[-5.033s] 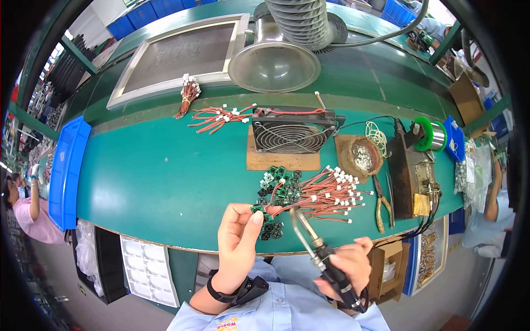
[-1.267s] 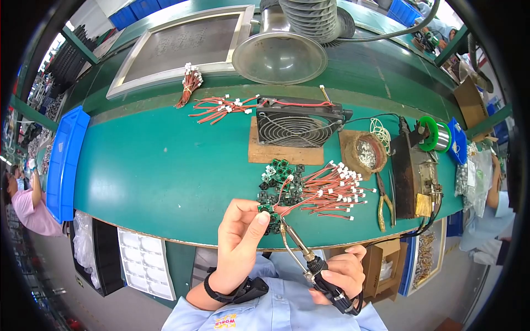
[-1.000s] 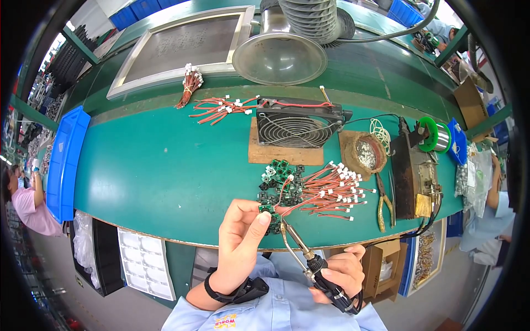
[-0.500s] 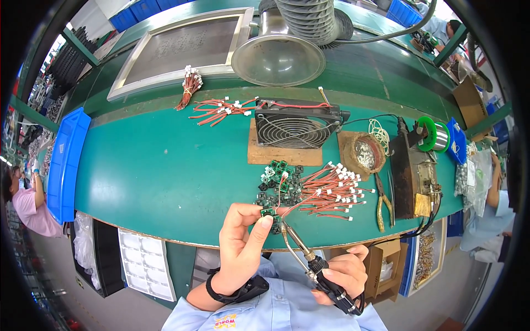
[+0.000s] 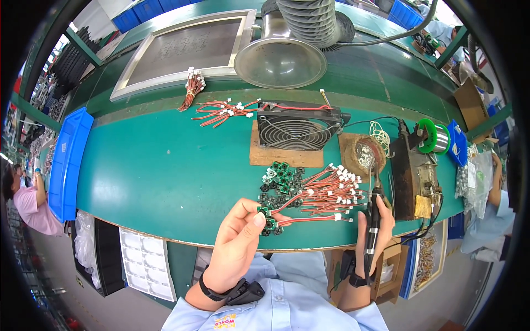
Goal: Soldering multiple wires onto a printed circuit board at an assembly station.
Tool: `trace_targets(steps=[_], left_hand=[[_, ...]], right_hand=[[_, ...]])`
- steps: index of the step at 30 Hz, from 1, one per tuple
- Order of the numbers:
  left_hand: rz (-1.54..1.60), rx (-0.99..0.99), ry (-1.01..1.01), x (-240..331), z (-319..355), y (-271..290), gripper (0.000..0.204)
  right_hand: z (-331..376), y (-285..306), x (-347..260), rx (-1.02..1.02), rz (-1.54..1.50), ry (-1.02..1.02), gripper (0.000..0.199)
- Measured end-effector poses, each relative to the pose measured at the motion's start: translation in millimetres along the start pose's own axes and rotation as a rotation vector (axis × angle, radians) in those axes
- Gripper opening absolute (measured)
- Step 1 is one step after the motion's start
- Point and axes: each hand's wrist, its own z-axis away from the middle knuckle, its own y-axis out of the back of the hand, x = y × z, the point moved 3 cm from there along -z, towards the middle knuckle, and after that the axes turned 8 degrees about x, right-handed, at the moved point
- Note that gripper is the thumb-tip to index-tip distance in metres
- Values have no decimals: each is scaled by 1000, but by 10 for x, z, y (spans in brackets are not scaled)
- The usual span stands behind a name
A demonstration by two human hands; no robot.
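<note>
My left hand (image 5: 238,238) pinches a small green circuit board (image 5: 265,212) with a red wire lead (image 5: 309,218) trailing right to a white plug. My right hand (image 5: 374,227) grips a black soldering iron (image 5: 375,207), its tip pointing up toward the round tip-cleaner dish (image 5: 362,155). Between the hands lies a pile of red wire leads with white connectors (image 5: 331,190). Several small green and black boards (image 5: 281,175) sit just beyond my left hand on the green bench (image 5: 165,165).
A black fan (image 5: 295,130) stands on a wooden block. A solder spool (image 5: 433,136) and soldering station (image 5: 419,174) sit right. More red leads (image 5: 223,109), a fume hood (image 5: 281,59), a grey framed tray (image 5: 182,49), a blue bin (image 5: 67,155). A person in pink (image 5: 30,196) far left.
My right hand has swung the soldering iron away from the board, out to the right and upward toward the cleaner dish. My left hand still holds the board with its lead.
</note>
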Motion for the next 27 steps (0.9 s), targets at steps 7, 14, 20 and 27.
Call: trace_targets(steps=[7,14,20,27], left_hand=[[30,-26,30,-22,20,26,11],[-90,85,-62,-1,13,-31,10],[-212,173,-119,36,46,-76,11],[-224,170,-124,42,55,-75,10]], right_hand=[[41,40,-79,8,34,-54,42],[167,347,-505,-156,-451,250,42],[201,259,-740,-396,-485,371,43],[200,234,-757,-403,-493,352,42]])
